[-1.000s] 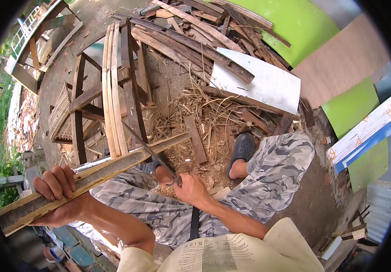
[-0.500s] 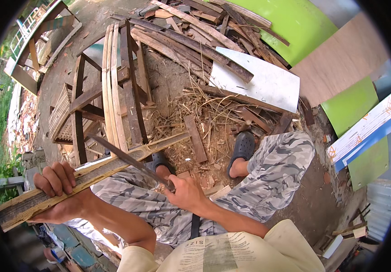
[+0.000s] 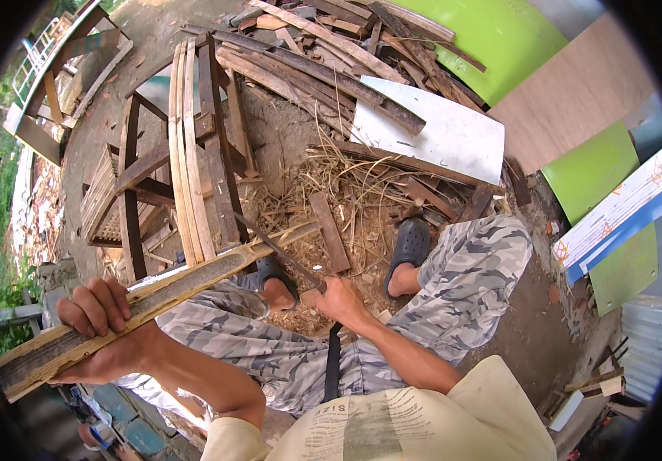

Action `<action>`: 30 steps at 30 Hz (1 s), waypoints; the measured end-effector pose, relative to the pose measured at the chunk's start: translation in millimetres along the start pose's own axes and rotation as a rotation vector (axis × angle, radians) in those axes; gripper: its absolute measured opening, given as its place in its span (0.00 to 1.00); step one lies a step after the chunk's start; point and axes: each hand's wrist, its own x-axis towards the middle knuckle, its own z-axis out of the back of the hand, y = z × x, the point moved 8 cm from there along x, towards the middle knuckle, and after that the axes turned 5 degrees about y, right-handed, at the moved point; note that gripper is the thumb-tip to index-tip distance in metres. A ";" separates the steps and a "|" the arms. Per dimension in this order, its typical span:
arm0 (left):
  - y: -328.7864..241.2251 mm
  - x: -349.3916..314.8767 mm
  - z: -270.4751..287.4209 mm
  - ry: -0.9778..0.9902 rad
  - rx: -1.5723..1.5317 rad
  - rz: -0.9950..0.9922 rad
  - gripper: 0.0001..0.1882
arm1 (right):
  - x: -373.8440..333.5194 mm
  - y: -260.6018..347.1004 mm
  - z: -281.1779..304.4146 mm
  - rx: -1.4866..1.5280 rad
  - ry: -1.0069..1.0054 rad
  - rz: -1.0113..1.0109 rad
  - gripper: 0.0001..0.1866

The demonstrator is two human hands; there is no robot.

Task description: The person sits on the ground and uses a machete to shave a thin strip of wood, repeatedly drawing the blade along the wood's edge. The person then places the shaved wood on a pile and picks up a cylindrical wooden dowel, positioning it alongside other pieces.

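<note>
My left hand [image 3: 100,330] grips the near end of a long split bamboo pole [image 3: 185,288], fingers curled over its top edge and palm beneath. The pole slants up across my left thigh to the right, its greyish hollow face showing between yellow edges. My right hand [image 3: 342,301] is closed round the handle of a long, dark, narrow-bladed knife [image 3: 281,252]. Its blade points away and to the left, passing over the pole's far part. Whether the edge touches the bamboo I cannot tell.
Pale slats [image 3: 187,154] lean on a dark wooden frame [image 3: 220,154] ahead. Scrap timber [image 3: 292,77] is piled at the back, beside a white panel [image 3: 431,131] and green sheets [image 3: 492,46]. Dry shavings [image 3: 346,180] and a short brown board [image 3: 329,230] lie before my feet.
My right hand has moved away and to the right with the knife, toward the pole's far end. My left hand and the bamboo have stayed nearly in place.
</note>
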 end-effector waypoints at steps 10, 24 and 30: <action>2.3 3.2 3.3 -0.060 0.012 0.028 0.39 | 25.6 -33.6 -5.5 -0.050 0.081 -0.103 0.16; 11.3 5.6 14.4 -0.018 -0.025 0.002 0.38 | -4.9 63.1 4.1 0.131 0.009 0.185 0.14; 11.8 5.9 9.4 0.145 -0.138 0.007 0.38 | -8.0 59.1 11.6 0.122 0.009 0.189 0.12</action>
